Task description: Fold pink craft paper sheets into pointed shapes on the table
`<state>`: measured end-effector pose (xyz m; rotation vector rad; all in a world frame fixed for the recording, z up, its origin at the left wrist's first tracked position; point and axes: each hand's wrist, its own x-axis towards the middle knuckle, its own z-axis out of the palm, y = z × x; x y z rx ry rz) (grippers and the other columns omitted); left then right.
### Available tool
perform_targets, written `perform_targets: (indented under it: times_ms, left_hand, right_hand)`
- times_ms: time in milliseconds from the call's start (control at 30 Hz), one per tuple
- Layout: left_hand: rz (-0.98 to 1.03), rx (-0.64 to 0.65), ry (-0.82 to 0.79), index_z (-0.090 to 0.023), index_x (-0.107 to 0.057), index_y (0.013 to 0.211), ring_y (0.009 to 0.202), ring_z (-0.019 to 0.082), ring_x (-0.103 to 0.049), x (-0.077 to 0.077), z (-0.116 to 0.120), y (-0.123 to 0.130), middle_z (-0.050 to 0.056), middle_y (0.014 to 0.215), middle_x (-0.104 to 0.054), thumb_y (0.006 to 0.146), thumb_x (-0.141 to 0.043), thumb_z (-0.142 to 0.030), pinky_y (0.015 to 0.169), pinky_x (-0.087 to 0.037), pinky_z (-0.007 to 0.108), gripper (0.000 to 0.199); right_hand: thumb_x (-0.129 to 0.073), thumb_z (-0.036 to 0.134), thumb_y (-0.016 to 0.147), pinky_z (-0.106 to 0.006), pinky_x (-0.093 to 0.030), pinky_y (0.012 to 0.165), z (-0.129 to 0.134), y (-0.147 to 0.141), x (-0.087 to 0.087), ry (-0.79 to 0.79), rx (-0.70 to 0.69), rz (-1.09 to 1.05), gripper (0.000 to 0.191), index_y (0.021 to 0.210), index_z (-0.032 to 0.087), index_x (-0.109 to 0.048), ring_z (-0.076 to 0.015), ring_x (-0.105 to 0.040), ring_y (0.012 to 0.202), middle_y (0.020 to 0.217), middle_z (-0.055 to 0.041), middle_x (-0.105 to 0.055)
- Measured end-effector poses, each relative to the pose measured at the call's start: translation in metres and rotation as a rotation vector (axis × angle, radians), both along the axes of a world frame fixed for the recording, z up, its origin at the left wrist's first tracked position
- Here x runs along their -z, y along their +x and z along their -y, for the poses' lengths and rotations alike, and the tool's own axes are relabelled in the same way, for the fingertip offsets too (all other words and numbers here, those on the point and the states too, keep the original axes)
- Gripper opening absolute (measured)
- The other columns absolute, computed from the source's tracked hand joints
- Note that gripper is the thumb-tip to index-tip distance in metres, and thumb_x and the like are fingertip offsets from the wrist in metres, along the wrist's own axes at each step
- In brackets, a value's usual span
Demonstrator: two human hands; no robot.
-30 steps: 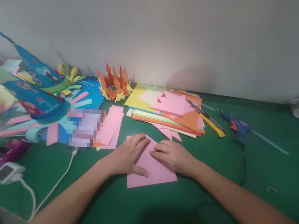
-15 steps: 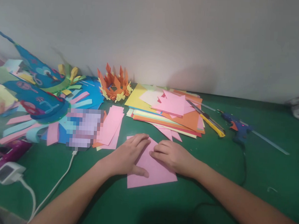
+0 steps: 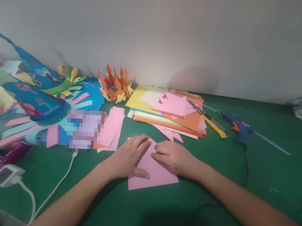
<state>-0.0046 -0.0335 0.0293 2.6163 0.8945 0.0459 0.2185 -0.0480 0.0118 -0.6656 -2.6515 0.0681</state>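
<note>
A pink sheet of paper (image 3: 154, 170) lies flat on the green tabletop, partly covered by both hands. My left hand (image 3: 129, 157) rests across its left side, open, with the thumb spread toward the middle of the sheet. On the opposite side, my right hand (image 3: 175, 158) is closed at the paper's upper right edge, its fingers bent and held together. The right thumb is hidden.
Behind the hands lies a stack of coloured paper (image 3: 165, 122) with a yellow box cutter (image 3: 213, 124) beside it. A glue gun (image 3: 240, 127) sits at right. Leftward are pink strips (image 3: 113, 128), an orange paper crown (image 3: 115, 86), blue cone hats (image 3: 45, 104) and a white cable (image 3: 61, 182).
</note>
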Motion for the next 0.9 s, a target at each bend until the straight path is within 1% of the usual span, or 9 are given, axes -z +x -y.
perform_targets:
  times_ms: [133, 233, 333, 500, 633, 700, 800, 900]
  left_hand:
    - [-0.001, -0.014, 0.0, -0.014, -0.033, 0.136, 0.135, 0.036, -0.028, 0.0022, -0.0001, 0.0, 0.02, 0.144, -0.034, 0.069, -0.054, -0.074, 0.107, -0.031, 0.053, 0.093]
    - [0.004, -0.027, -0.004, -0.012, -0.033, 0.135, 0.135, 0.037, -0.028, 0.0037, 0.0, 0.0001, 0.021, 0.143, -0.034, 0.067, -0.054, -0.075, 0.107, -0.031, 0.053, 0.095]
    - [0.008, -0.034, 0.002, -0.013, -0.033, 0.135, 0.135, 0.037, -0.029, 0.0038, 0.0004, 0.0003, 0.021, 0.143, -0.035, 0.067, -0.055, -0.075, 0.107, -0.031, 0.053, 0.095]
    - [-0.035, -0.05, 0.004, -0.011, -0.033, 0.135, 0.134, 0.037, -0.029, 0.003, 0.0002, 0.0007, 0.024, 0.142, -0.035, 0.065, -0.054, -0.077, 0.106, -0.032, 0.053, 0.098]
    - [-0.01, -0.047, 0.004, -0.014, -0.033, 0.135, 0.134, 0.036, -0.03, 0.0036, 0.0001, 0.0001, 0.022, 0.142, -0.036, 0.065, -0.053, -0.078, 0.105, -0.033, 0.052, 0.097]
    - [-0.002, -0.049, 0.003, -0.013, -0.033, 0.135, 0.134, 0.036, -0.03, 0.0039, 0.0004, -0.0002, 0.022, 0.142, -0.035, 0.065, -0.054, -0.077, 0.106, -0.033, 0.051, 0.097]
    - [-0.016, -0.048, -0.01, -0.012, -0.032, 0.135, 0.135, 0.035, -0.029, 0.0037, 0.0009, 0.0001, 0.022, 0.144, -0.032, 0.066, -0.054, -0.076, 0.107, -0.032, 0.051, 0.097]
    - [-0.027, -0.048, -0.019, -0.014, -0.033, 0.136, 0.136, 0.035, -0.027, 0.0028, 0.001, 0.0007, 0.021, 0.146, -0.031, 0.066, -0.055, -0.076, 0.107, -0.031, 0.052, 0.096]
  right_hand:
    - [-0.039, 0.015, 0.096, -0.035, -0.048, 0.074, 0.0016, 0.0005, 0.0004, 0.006, 0.013, 0.017, 0.025, 0.099, 0.01, -0.063, -0.0217, -0.059, 0.089, 0.078, -0.0094, -0.064]
    - [-0.038, 0.015, 0.096, -0.034, -0.048, 0.074, 0.0023, 0.0007, 0.0012, -0.015, 0.022, 0.039, 0.025, 0.1, 0.012, -0.063, -0.0209, -0.059, 0.089, 0.079, -0.0093, -0.064]
    - [-0.039, 0.016, 0.096, -0.034, -0.048, 0.074, 0.0022, 0.0011, 0.0019, -0.036, 0.024, 0.045, 0.024, 0.102, 0.013, -0.062, -0.0202, -0.059, 0.09, 0.081, -0.0092, -0.063]
    - [-0.036, 0.015, 0.096, -0.033, -0.05, 0.072, 0.0018, 0.0015, 0.0014, -0.023, 0.01, 0.059, 0.027, 0.103, 0.01, -0.062, -0.0218, -0.059, 0.093, 0.081, -0.0107, -0.064]
    - [-0.034, 0.013, 0.096, -0.034, -0.051, 0.073, 0.0018, 0.0012, 0.0007, -0.009, -0.002, 0.06, 0.029, 0.103, 0.009, -0.062, -0.0225, -0.059, 0.093, 0.081, -0.0113, -0.065]
    - [-0.034, 0.013, 0.096, -0.035, -0.052, 0.073, 0.0022, 0.0012, 0.0009, -0.004, -0.002, 0.054, 0.03, 0.103, 0.008, -0.062, -0.0229, -0.059, 0.094, 0.081, -0.0117, -0.065]
    - [-0.032, 0.015, 0.097, -0.035, -0.052, 0.075, 0.0033, 0.0016, 0.002, -0.03, 0.017, 0.051, 0.031, 0.105, 0.011, -0.062, -0.0219, -0.059, 0.095, 0.084, -0.012, -0.065]
    - [-0.031, 0.018, 0.098, -0.034, -0.052, 0.077, 0.0045, 0.0024, 0.0034, -0.083, 0.045, 0.061, 0.032, 0.106, 0.014, -0.062, -0.0201, -0.06, 0.096, 0.088, -0.0112, -0.065]
